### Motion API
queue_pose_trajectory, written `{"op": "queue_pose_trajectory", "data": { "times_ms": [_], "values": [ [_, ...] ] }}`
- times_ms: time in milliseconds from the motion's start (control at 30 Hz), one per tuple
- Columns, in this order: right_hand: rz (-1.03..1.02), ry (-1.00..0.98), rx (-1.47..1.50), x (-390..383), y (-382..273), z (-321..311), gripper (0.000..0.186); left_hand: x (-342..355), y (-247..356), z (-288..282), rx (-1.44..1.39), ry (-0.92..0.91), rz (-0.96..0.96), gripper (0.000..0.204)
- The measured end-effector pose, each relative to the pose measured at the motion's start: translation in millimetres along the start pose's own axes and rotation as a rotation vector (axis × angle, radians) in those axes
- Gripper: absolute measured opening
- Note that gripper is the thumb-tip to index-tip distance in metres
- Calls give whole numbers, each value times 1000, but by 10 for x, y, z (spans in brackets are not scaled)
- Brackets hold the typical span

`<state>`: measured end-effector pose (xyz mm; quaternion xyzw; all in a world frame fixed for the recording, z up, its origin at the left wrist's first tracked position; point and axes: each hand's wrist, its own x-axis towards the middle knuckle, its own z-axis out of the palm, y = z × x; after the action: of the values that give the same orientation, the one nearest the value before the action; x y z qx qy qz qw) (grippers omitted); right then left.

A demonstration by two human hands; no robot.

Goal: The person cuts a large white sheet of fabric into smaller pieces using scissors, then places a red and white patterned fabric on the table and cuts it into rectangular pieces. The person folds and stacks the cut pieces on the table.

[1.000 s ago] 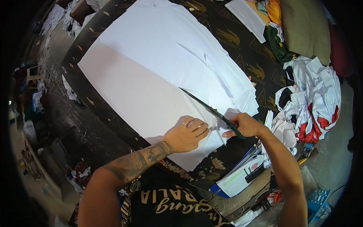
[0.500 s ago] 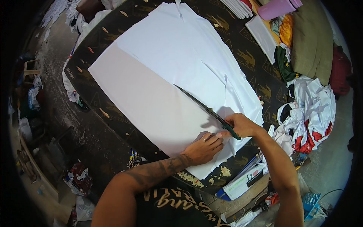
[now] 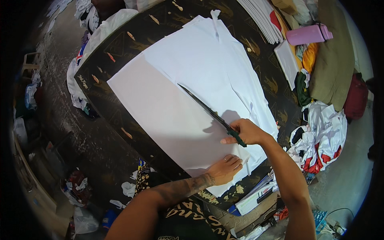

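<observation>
My right hand (image 3: 249, 132) grips a pair of dark scissors (image 3: 200, 103), its fingers around the handles. The long blades point to the far left and lie along the edge between a pale greyish-white sheet (image 3: 156, 114) and the brighter white fabric (image 3: 200, 56). Whether the blades are parted is hard to see. Nearer to me, my left hand (image 3: 226, 170) rests palm down on the near end of the sheet, fingers loosely extended and holding nothing. To the right of the scissors the fabric shows a slit and raised folds.
The dark printed table (image 3: 120, 52) carries scattered scraps. Folded white stacks (image 3: 260, 20), a pink bottle (image 3: 306, 35) and a beige roll (image 3: 332, 56) lie at the far right. A white and red cloth heap (image 3: 320, 134) sits at the right; a flat box (image 3: 256, 198) lies near the front edge.
The scissors have moved up and left along the sheet's edge with my right hand. My left hand, formerly close against the right one, now lies apart from it. The whole view has shifted.
</observation>
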<state>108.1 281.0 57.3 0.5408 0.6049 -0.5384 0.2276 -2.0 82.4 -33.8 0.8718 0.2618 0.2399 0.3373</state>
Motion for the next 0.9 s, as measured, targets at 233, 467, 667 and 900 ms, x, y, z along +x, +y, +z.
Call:
{"op": "queue_pose_trajectory", "data": {
  "times_ms": [233, 467, 667, 900],
  "values": [
    [67, 60, -33, 241, -488, -120, 64, 21, 24, -39, -114, 34, -71, 40],
    [36, 55, 12, 581, -958, -207, 68, 49, -59, 28, -149, -86, -37, 43],
    [30, 139, 78, 765, -1454, -217, 67, 58, -48, -43, -283, -119, -2, 40],
    [-36, 696, 564, -393, -430, 358, 45, 57, -1387, -2196, 85, 441, -557, 54]
  ]
}}
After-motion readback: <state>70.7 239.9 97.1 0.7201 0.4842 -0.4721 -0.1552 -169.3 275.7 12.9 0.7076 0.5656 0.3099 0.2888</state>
